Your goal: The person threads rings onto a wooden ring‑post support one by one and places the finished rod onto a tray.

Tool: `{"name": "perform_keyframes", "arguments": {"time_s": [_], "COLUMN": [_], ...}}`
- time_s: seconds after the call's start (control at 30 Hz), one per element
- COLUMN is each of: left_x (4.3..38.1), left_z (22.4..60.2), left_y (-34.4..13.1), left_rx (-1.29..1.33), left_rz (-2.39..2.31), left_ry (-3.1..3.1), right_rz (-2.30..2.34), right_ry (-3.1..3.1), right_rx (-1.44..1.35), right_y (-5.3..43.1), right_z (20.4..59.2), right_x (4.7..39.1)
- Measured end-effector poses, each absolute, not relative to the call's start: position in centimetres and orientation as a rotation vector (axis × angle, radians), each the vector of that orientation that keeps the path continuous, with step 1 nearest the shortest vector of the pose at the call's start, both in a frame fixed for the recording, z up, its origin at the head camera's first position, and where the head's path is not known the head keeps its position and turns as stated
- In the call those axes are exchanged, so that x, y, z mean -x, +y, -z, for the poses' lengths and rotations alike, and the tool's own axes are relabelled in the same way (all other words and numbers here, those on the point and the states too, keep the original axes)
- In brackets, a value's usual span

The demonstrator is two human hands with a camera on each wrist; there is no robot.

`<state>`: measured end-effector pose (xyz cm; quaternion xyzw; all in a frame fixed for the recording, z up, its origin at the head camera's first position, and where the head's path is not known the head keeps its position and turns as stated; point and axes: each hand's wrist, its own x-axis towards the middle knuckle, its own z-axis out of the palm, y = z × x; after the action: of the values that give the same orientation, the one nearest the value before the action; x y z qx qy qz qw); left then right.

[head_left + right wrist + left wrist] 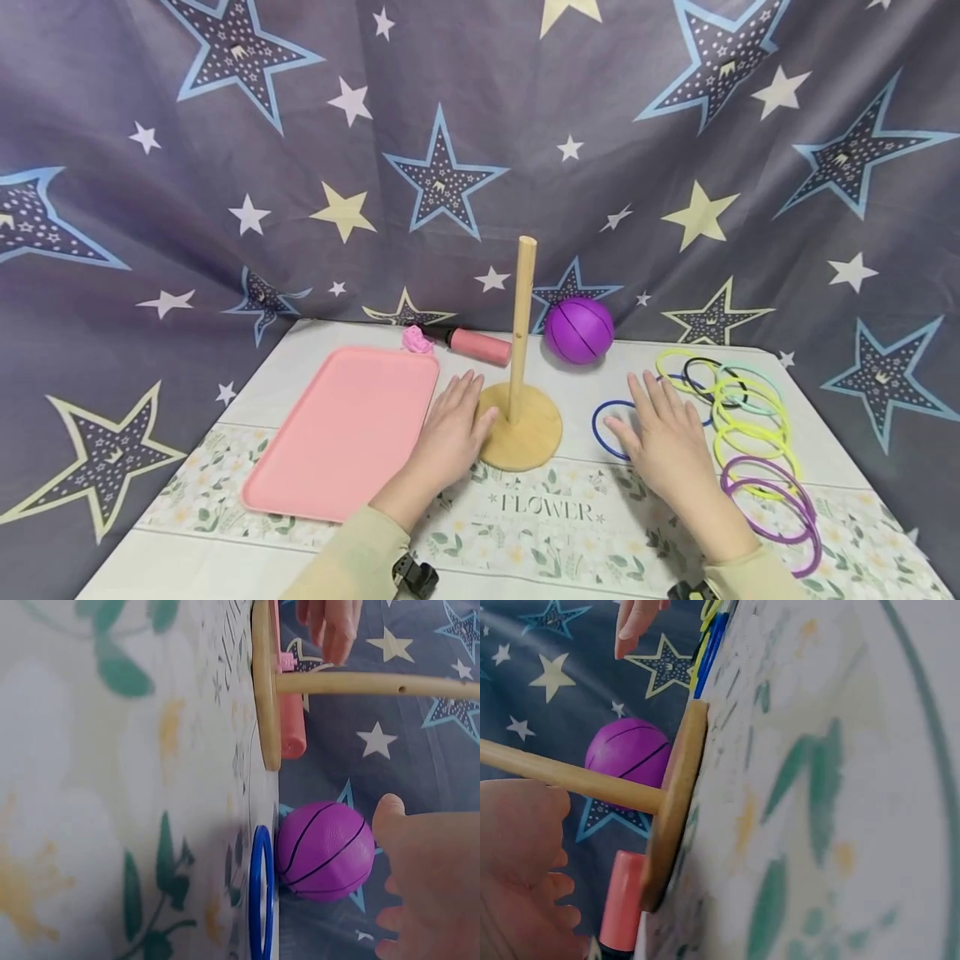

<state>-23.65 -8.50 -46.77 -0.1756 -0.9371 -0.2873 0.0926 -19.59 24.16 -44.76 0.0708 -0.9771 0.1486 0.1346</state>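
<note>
A wooden ring-toss stand [523, 333] stands upright, its round base [536, 442] on the table. Just left of the base, my left hand [448, 429] is held above the table, fingers extended and nothing in it. My right hand [667, 442] hovers to the right of the stand with spread fingers, also holding nothing. A blue ring [595, 425] lies beside and partly behind its thumb. The right wrist view shows that blue ring [257, 892] on the table, apart from the hand. Yellow, black, teal, blue and purple rings [813, 533] overlap to the right.
A pink tray [345, 433] lies at left. Behind it are a crumpled pink item [417, 340] and a red pump [480, 346] with a black end. A purple ball [579, 331] rests at the back edge, before a star-patterned curtain [465, 75].
</note>
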Motion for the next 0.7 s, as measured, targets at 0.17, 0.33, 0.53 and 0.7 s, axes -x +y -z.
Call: {"name": "perform_keyframes", "arguments": {"time_s": [0.17, 0.33, 0.53, 0.7], "left_x": [23.8, 23.9, 23.6, 23.4], "left_z": [47.8, 48.6, 49.4, 49.7], "left_y": [-8.9, -9.0, -8.8, -9.0], "left_rx": [0.478, 0.452, 0.424, 0.426], "left_rz": [1.006, 1.092, 1.138, 1.134], "left_ry": [-2.754, -2.764, -2.798, -2.787], "right_rz": [-0.473, -0.528, -0.675, -0.776], "right_ry": [-2.829, -2.824, -2.867, -2.882], "right_rx": [-0.183, -0.170, -0.088, -0.030], "right_y": [24.8, 25.6, 26.6, 27.2], "right_z": [45.0, 45.8, 46.7, 47.0], "right_x": [19.8, 20.2, 20.7, 21.0]}}
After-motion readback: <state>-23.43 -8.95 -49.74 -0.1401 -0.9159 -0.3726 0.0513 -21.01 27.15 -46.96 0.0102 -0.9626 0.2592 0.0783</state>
